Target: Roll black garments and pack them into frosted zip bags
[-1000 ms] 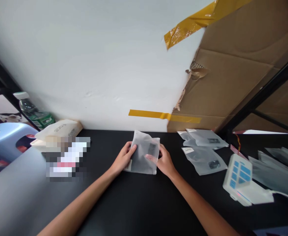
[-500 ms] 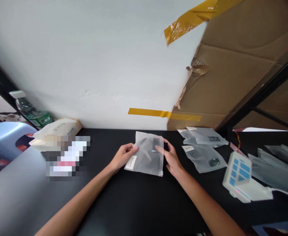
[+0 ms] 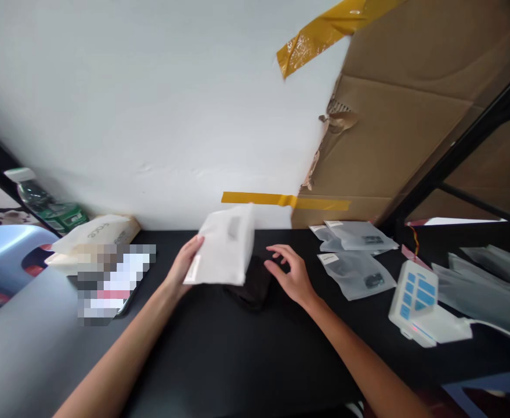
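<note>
Far left edge: blue plastic stool (image 3: pixel 2 255), and behind it a clear water bottle (image 3: pixel 41 200) with green label, lying tilted against a black frame bar. Next right, a cream paper bag (image 3: pixel 96 232) with printed lettering lies on the black surface (image 3: pixel 246 360); a blurred-out patch sits just in front of it.

Left forearm comes in from bottom left, running diagonally up toward centre. Left hand (image 3: pixel 183 270) is raised off the surface, fingers and thumb pinched on the left edge of a frosted zip pouch (image 3: pixel 224 247). The pouch is held up in the air, tilted, its face toward the camera, a small white label near the gripped corner and a faint dark shape showing through near the top. It overlaps the foot of the white wall and a strip of yellow tape (image 3: pixel 281 201).

Under and just right of the pouch, a dark soft item (image 3: pixel 250 284) lies on the surface; hard to make out against the black.

Right forearm enters from bottom right. Right hand (image 3: pixel 292 276) hovers palm down, fingers spread and loose, gripping nothing, fingertips just beside the dark item; contact cannot be judged.

Further right: a small heap of frosted pouches (image 3: pixel 354 255) lying flat, then a white device with blue keys (image 3: pixel 413 299), then more pouches at the far right edge. Brown cardboard (image 3: pixel 402 128) leans behind.
</note>
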{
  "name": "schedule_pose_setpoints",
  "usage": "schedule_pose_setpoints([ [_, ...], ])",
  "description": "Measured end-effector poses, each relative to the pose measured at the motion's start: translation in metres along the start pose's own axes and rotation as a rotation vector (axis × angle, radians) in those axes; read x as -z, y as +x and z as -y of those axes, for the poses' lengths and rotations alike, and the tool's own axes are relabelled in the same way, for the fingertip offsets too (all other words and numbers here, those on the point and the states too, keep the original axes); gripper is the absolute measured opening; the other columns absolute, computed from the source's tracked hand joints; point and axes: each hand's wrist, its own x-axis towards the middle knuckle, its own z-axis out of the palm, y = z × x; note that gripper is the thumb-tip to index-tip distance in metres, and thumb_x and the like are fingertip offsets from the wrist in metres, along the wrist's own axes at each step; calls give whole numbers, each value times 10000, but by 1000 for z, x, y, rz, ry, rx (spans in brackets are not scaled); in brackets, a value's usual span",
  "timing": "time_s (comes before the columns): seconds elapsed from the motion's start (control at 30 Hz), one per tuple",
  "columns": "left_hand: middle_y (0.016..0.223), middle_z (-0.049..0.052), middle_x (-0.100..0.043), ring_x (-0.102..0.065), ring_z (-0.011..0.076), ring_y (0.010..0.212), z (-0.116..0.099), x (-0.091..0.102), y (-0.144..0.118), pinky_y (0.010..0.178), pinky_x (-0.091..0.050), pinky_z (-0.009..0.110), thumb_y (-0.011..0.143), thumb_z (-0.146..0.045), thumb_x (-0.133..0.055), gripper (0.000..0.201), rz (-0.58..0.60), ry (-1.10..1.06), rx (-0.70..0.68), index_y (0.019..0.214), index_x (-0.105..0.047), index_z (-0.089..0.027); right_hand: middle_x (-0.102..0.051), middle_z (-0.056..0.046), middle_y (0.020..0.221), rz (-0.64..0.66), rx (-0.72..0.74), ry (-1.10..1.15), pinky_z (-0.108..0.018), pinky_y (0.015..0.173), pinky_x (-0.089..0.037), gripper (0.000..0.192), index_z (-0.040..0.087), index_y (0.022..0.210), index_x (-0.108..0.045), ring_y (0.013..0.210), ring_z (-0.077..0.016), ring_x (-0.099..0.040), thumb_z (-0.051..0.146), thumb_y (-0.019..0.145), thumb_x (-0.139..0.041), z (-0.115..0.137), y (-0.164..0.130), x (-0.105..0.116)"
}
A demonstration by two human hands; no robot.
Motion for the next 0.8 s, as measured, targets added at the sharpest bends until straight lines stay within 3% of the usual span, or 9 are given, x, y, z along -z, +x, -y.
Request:
schedule_pose_setpoints([
  [0.07, 679, -15, -640, -586, 115, 523, 12, -12, -8, 480, -469, 200, 805, -457, -766, 346, 92, 159, -1, 855, -586, -166, -738, -85, 947, 64, -161, 231, -303, 611, -529, 435, 201, 1118, -711, 764, -203, -684, 565, 915, -588, 5, 3, 4],
  [0.13, 658, -38, -594, -546, 94, 523, 22, -23, -15, 485, -424, 183, 825, -510, -743, 400, 208, 289, -31, 780, -531, -174, -713, -43, 748, 118, -313, 373, -250, 467, -433, 441, 171, 998, -737, 577, -160, -619, 581, 856, -658, 8, 7, 9],
  [0.23, 770, 0, -633, -603, 137, 674, 30, -33, -23, 607, -484, 234, 929, -547, -603, 378, 301, 541, -215, 853, -582, -177, -706, -16, 676, 11, -428, 440, -237, 456, -437, 388, 162, 852, -748, 522, -140, -594, 506, 692, -830, 5, 17, 31],
  [0.3, 951, 54, -677, -646, 194, 873, 33, -37, -28, 772, -527, 309, 971, -521, -545, 349, 344, 790, -429, 979, -632, -184, -738, -18, 750, -213, -419, 478, -255, 534, -512, 394, 170, 860, -741, 595, -157, -648, 458, 625, -871, -2, 26, 62],
  [0.4, 1229, 118, -646, -608, 283, 1130, 39, -42, -36, 975, -486, 433, 932, -562, -599, 429, 508, 1201, -719, 1174, -637, -210, -734, 3, 839, -719, -307, 451, -248, 588, -547, 424, 189, 906, -683, 682, -154, -673, 374, 570, -864, -24, 34, 125],
  [0.47, 1338, 145, -601, -568, 334, 1221, 45, -45, -42, 1024, -456, 487, 872, -658, -629, 608, 604, 1400, -809, 1290, -598, -218, -705, 30, 892, -1003, -218, 430, -235, 616, -561, 466, 216, 951, -597, 751, -140, -674, 302, 552, -823, -45, 34, 164],
  [0.53, 1400, 165, -561, -533, 362, 1281, 51, -48, -46, 1051, -440, 516, 834, -729, -618, 753, 631, 1506, -834, 1376, -543, -211, -672, 51, 983, -1153, -223, 388, -240, 594, -567, 580, 270, 1026, -474, 820, -147, -677, 260, 543, -796, -68, 30, 191],
  [0.67, 1475, 168, -500, -484, 364, 1346, 58, -49, -49, 1102, -409, 527, 847, -670, -645, 786, 614, 1593, -811, 1457, -469, -206, -574, 17, 1188, -1132, -264, 270, -348, 633, -617, 651, 299, 1002, -332, 957, -183, -672, 296, 553, -803, -105, 22, 209],
  [0.8, 1510, 159, -470, -464, 353, 1376, 58, -48, -48, 1116, -410, 524, 875, -545, -673, 749, 636, 1623, -791, 1501, -422, -221, -564, 40, 1074, -1158, -266, 67, -392, 672, -622, 527, 291, 927, -289, 905, -171, -677, 395, 675, -740, -121, 21, 212],
])
